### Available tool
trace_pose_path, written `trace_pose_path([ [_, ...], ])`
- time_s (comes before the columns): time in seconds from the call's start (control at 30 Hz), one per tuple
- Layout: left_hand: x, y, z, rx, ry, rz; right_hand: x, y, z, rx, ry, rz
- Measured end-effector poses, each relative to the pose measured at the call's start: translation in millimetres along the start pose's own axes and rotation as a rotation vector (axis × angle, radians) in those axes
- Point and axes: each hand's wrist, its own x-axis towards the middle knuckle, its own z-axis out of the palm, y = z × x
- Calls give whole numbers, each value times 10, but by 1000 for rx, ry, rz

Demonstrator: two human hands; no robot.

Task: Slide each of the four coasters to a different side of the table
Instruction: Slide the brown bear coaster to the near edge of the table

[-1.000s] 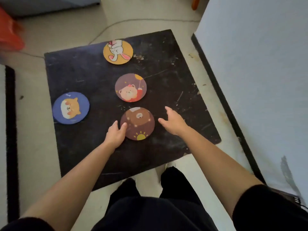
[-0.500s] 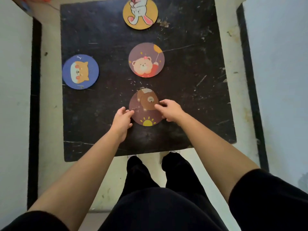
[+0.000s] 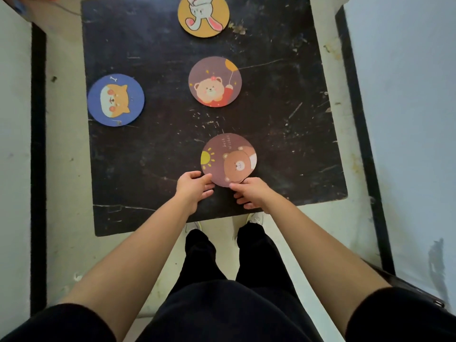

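Brown bear coaster [image 3: 229,160]: rotated since half a second ago; sun motif now at 9 o'clock, formerly at 6 o'clock.
Left hand [image 3: 193,187]: shifted from the disc's 9 o'clock edge to its 7 o'clock edge.
Right hand [image 3: 250,193]: drawn back off the disc's face to its 5 o'clock rim, fingertips pinching.

Four round cartoon coasters lie flat on a black table [image 3: 283,119]: yellow rabbit coaster [image 3: 203,16] at its far edge, blue dog coaster [image 3: 116,99] at its left edge, balloon-bear coaster [image 3: 215,81] mid-table, brown sun-bear coaster [image 3: 229,159] nearer its front edge.
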Motion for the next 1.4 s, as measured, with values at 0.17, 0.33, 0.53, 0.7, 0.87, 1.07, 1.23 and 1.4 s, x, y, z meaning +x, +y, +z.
trace_pose_path([
  [0.17, 92, 42, -35, 147, 67, 97, 113, -31, -74, 24, 252, -207],
  [0.33, 155, 111, -220, 575, 21, 248, 167, -103, -168, 124, 377, -238],
  [0.53, 276, 269, -325, 667, 114, 340, 11, 171, -49, -262, 248, -168],
  [0.7, 243, 154, -240, 544, 247, 318, -9, 325, 41, -625, 344, -151],
  [0.87, 160, -112, -226, 582, 322, 140, 91, 281, -12, -364, 485, -341],
  [1.07, 135, -207, -239, 503, 284, 140, 111, 301, -24, -286, 403, -358],
  [1.23, 84, -253, -208, 509, 230, 166, 82, 396, -28, -261, 430, -358],
  [1.4, 78, -259, -244, 494, 193, 181, 77, 417, -21, -253, 439, -357],
])
